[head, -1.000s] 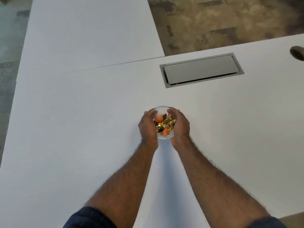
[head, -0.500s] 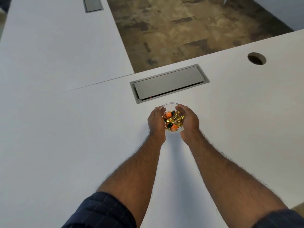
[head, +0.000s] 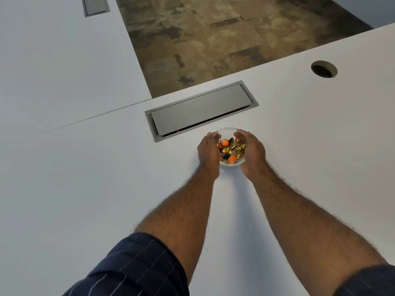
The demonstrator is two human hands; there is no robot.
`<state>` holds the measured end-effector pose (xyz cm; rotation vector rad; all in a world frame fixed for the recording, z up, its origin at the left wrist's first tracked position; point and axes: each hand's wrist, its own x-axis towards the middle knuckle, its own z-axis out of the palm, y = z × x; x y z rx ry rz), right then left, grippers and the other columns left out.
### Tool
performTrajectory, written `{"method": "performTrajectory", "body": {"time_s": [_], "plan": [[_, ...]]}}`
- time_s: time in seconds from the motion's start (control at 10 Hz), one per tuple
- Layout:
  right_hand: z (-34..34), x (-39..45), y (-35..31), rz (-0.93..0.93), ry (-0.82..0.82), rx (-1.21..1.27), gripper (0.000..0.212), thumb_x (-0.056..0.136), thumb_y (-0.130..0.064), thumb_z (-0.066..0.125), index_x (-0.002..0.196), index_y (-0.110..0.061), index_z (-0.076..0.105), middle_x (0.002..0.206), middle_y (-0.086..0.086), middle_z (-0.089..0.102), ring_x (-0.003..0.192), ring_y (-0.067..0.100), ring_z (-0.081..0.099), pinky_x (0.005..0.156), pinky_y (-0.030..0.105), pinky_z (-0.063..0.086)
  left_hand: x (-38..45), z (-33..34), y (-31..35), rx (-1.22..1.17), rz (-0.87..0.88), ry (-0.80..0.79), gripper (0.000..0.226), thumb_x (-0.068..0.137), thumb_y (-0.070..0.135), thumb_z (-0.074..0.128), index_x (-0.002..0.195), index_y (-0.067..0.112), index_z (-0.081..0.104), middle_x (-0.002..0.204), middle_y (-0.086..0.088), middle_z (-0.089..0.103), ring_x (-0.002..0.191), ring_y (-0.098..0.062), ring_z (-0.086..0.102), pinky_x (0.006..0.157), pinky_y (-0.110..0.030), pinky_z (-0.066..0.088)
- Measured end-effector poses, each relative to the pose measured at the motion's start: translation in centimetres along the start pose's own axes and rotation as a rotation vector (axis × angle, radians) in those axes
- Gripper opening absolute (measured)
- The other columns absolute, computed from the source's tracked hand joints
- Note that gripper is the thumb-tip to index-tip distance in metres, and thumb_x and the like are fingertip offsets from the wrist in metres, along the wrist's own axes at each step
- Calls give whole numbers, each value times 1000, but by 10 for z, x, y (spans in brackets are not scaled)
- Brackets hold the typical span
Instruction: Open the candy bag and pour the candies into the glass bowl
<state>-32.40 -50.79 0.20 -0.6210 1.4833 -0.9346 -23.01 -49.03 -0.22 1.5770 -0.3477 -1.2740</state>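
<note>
The glass bowl (head: 228,130) stands on the counter (head: 85,178) with the candies (head: 230,151) in it, the left hand (head: 208,153) against its left side and the right hand (head: 251,153) against its right. Just behind it lies the cable hatch (head: 201,110), and a round hole (head: 323,69) sits farther back to the right.

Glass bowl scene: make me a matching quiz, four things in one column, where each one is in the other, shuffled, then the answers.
Things:
1. candies
2. hands, left and right
3. grey cable hatch
4. round hole

Places:
A. far right of the white table
B. inside the glass bowl
C. just beyond the bowl, set into the table
D. cupping the bowl's two sides

Pairs: 1-B, 2-D, 3-C, 4-A
</note>
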Motion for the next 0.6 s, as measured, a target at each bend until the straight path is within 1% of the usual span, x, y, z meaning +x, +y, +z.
{"method": "performTrajectory", "body": {"time_s": [0.1,0.2,0.3,0.4,0.5,0.6], "plan": [[-6,10,2,9,15,4,16,95,-32,56,91,-26,70,119,2,71,115,26,61,104,49,48,5,8,-4,-1,-6,-8,33,101,32,37,104,19,67,116,-3,72,100,-12,60,70,-19,41],[-10,13,5,27,27,16,18,96,-31,54,92,-26,71,117,1,71,113,26,62,101,47,51,5,12,-9,18,-10,2,33,102,32,36,105,20,67,118,-2,71,102,-12,59,69,-18,41],[-12,16,7,23,38,16,20,97,-32,53,89,-27,71,115,0,71,112,25,63,99,46,52,8,14,-12,35,1,0,33,102,33,36,107,20,67,120,-2,71,104,-12,59,72,-19,42],[-12,18,7,5,59,-8,22,97,-33,51,101,-24,71,115,-1,71,113,23,62,100,44,51,8,14,-11,88,12,-14,38,103,34,35,115,18,66,124,-3,70,111,-15,59,85,-26,42],[-8,21,3,-76,138,-112,36,99,-38,46,123,-17,63,126,3,68,114,19,60,97,38,48,9,10,-9,125,-12,-68,44,103,40,31,127,16,61,133,-3,64,125,-19,55,93,-30,37],[-6,11,0,-217,288,-305,47,97,-47,45,131,-16,57,134,5,63,122,24,57,100,40,47,9,-1,-6,200,16,-95,48,103,41,29,133,16,57,136,-4,62,124,-18,55,95,-29,38]]}}
